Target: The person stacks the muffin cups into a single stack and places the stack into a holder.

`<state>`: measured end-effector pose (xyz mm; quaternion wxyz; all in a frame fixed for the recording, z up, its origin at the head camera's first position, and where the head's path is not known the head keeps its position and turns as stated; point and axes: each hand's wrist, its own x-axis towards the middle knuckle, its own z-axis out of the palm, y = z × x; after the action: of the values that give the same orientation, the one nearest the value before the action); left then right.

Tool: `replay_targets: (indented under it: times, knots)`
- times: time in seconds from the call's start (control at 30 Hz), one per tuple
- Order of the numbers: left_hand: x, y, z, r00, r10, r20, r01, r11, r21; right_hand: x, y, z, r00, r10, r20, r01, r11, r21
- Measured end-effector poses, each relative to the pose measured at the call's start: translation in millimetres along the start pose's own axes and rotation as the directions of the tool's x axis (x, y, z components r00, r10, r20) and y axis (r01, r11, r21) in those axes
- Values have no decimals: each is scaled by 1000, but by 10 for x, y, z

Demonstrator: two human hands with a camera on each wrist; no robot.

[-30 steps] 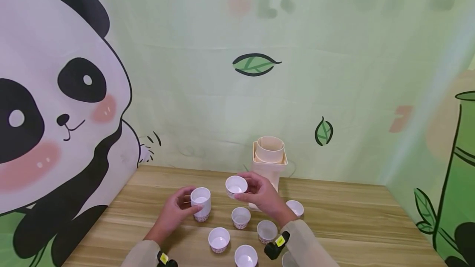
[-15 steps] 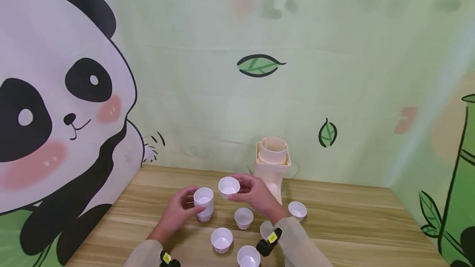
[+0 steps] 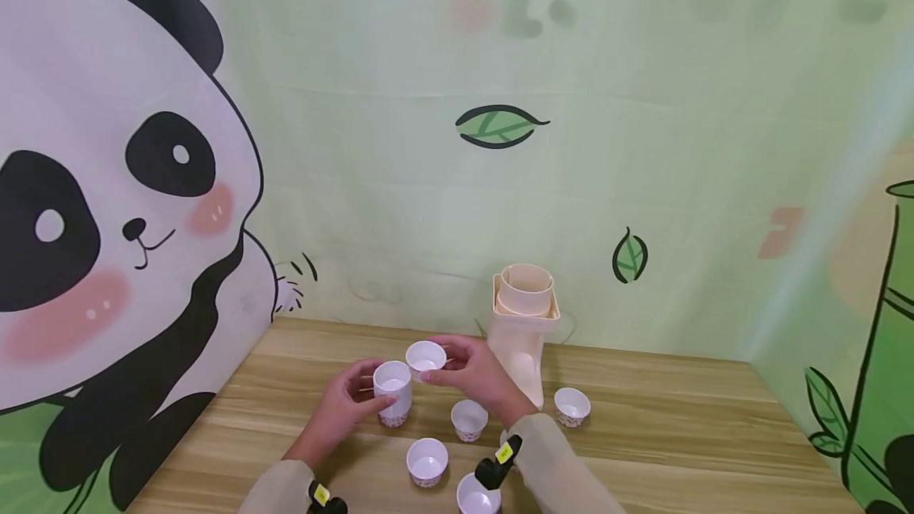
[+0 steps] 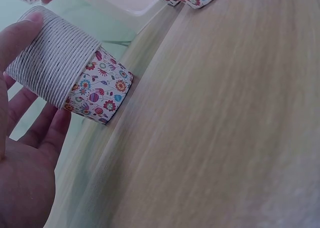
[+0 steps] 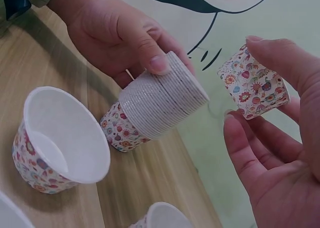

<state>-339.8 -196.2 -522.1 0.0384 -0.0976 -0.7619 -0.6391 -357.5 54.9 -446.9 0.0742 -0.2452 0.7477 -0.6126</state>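
My left hand grips a stack of nested paper cups around its ribbed rims. The lowest cup shows a flowered print, and its base meets the wooden table. Just right of the stack and slightly above it, my right hand pinches a single flowered paper cup between thumb and fingers. That cup is held mouth up, in the air. In the right wrist view, a small gap separates it from the top of the stack.
Loose paper cups stand mouth up on the wooden table: one cup below my right hand, another cup nearer, one cup at the front edge of view, one cup to the right. A pink holder stands at the back.
My right hand has carried its cup leftward to beside the top of the stack. The left hand and its stack have hardly moved. The head view has shifted slightly.
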Motion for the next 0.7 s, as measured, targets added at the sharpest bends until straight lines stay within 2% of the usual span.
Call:
replay_targets:
  times: [0.27, 0.7]
  knots:
    - [37, -21, 9, 1000, 1, 2, -1, 1000, 4, 82, 74, 103, 1000, 7, -24, -7, 1000, 17]
    - [24, -25, 1, 1000, 15, 12, -14, 1000, -27, 168, 94, 292, 997, -41, -67, 40, 999, -15]
